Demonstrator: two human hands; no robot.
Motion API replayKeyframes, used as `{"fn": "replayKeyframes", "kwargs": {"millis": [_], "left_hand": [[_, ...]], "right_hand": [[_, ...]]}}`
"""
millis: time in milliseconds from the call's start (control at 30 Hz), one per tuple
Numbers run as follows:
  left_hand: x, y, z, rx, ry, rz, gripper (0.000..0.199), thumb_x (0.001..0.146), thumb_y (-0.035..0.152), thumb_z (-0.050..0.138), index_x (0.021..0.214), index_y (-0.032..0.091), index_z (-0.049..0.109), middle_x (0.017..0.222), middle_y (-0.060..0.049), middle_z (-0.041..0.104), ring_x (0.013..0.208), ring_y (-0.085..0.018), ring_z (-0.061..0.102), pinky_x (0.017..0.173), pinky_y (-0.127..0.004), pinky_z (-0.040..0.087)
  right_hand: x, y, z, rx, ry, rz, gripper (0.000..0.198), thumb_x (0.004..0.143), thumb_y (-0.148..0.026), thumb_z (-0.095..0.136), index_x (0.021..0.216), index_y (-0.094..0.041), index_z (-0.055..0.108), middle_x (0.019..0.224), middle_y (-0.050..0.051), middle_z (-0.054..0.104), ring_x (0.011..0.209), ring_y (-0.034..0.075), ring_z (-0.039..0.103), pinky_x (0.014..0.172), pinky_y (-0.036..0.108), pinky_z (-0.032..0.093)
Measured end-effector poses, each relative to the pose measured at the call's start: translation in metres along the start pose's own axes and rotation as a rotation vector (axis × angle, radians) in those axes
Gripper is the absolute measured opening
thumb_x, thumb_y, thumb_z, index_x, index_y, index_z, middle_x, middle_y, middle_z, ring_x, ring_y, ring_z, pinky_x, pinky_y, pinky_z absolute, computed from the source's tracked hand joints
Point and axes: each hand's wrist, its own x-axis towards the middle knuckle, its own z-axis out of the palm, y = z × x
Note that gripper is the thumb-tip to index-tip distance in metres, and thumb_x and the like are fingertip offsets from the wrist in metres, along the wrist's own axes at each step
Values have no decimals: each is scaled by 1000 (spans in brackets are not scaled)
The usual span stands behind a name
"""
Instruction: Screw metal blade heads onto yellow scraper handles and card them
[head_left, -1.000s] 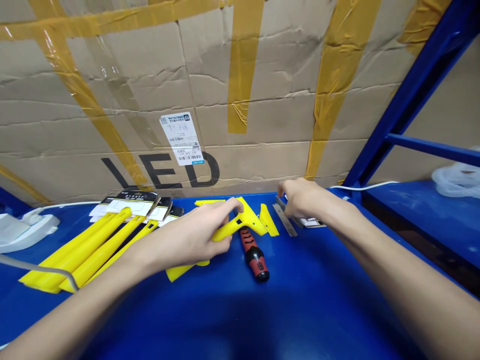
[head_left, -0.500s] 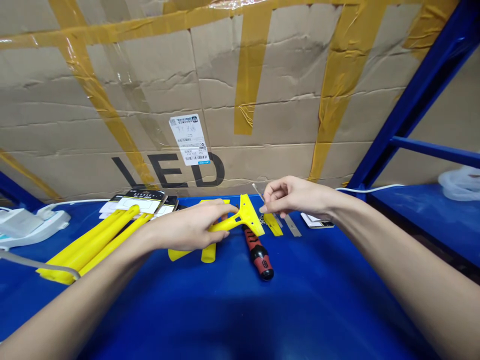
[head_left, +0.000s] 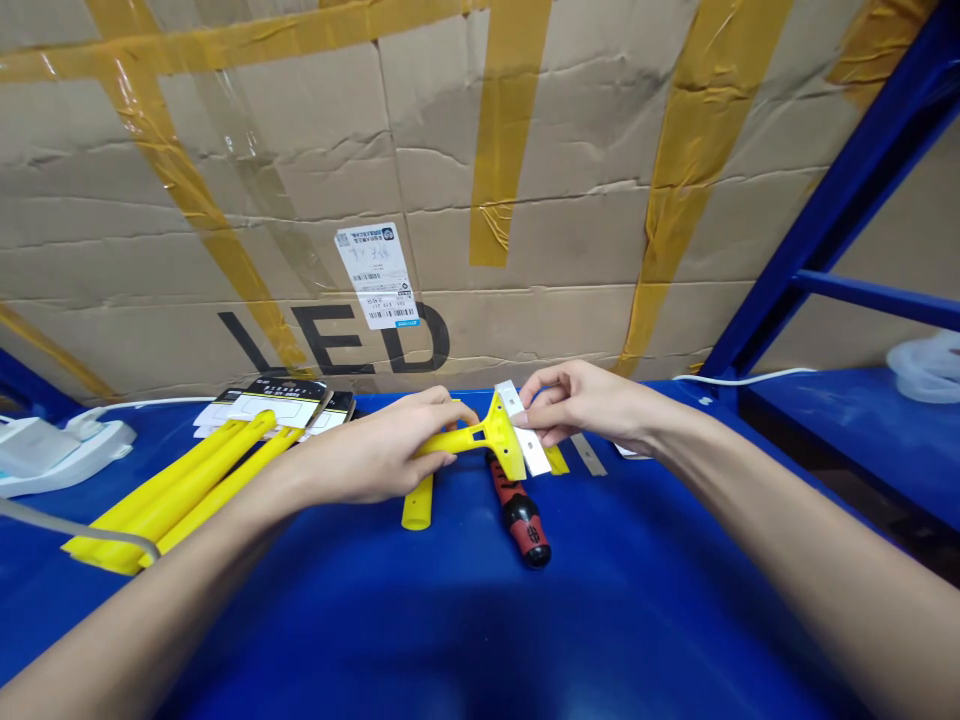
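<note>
My left hand (head_left: 401,440) is closed around the handle of a yellow scraper (head_left: 505,440), its wide head pointing right. Between the fingers of my right hand (head_left: 566,400) is a flat silver blade (head_left: 534,452) with small holes, held against the scraper head's far edge. Whether the blade sits flush on the head I cannot tell. Below them lies a red and black screwdriver handle (head_left: 523,525), its upper end hidden under the scraper. Another yellow handle (head_left: 418,505) rests beneath my left hand. A second blade (head_left: 589,455) and a yellow piece (head_left: 556,459) lie beyond the right fingers.
Several yellow scrapers (head_left: 176,490) with black and white cards (head_left: 281,405) lie at the left, near a white power strip (head_left: 97,450) and grey cable. A large taped cardboard box (head_left: 585,200) stands along the back. Blue rack posts (head_left: 810,210) rise at the right.
My right hand has turned the thin blade flat and brought it left onto the scraper head. The left hand keeps its hold on the scraper, nearly in place.
</note>
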Motion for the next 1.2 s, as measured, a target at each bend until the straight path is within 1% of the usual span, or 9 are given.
{"fn": "replayKeyframes", "kwargs": {"millis": [100,200,400,633,800,900,1033,1133,1200], "left_hand": [[1,-4,3,17,3,17,39,95,25,49,133,20,53,124,-9,57,116,-24,57,103,-36,44],[1,-6,5,32,25,48,39,96,25,47,134,20,52,124,-10,56,115,-24,57,102,-38,45],[0,-5,6,32,49,55,35,98,25,45,133,20,51,118,-8,55,109,-23,59,97,-38,47],[-1,-6,4,28,69,71,38,98,23,46,135,18,51,116,-8,54,108,-23,58,97,-39,46],[-1,-3,1,18,80,82,37,96,20,47,132,18,53,112,-8,55,105,-22,58,95,-39,46],[0,-5,2,4,95,89,37,96,20,48,132,19,53,113,-8,56,106,-22,58,96,-39,46],[1,-8,4,-1,88,76,36,96,21,48,132,19,53,114,-8,56,107,-22,59,96,-39,46],[1,-8,4,-6,76,62,37,97,23,47,132,19,53,116,-8,57,109,-23,59,98,-39,46],[2,-8,3,-14,63,45,37,97,26,47,132,18,53,118,-9,58,111,-24,58,99,-40,45]], "right_hand": [[2,2,0,51,-31,42,26,70,-20,87,79,-17,62,67,0,69,58,10,66,61,19,58],[2,2,1,117,-65,84,24,72,-19,86,81,-16,64,70,1,71,61,9,68,66,20,60],[-3,-4,8,-47,-101,85,25,79,-24,80,65,-13,63,67,4,72,60,9,67,59,17,56],[-4,-5,9,-49,-99,58,24,86,-19,73,67,-13,59,65,3,70,56,8,65,54,15,53],[-3,-1,7,54,-133,37,9,89,-18,69,94,-15,63,81,7,77,64,10,70,64,19,59],[-1,2,7,115,-136,3,25,85,-15,73,107,-14,62,85,8,77,66,11,71,67,19,60],[2,4,12,123,-75,23,45,81,-15,77,122,-15,59,80,6,77,58,10,68,61,18,60],[2,3,15,119,-41,26,59,79,-24,82,131,-16,55,79,7,77,57,11,68,58,19,59],[2,2,13,101,-24,26,59,83,-37,78,132,-17,54,80,8,77,61,13,70,59,21,59]]}}
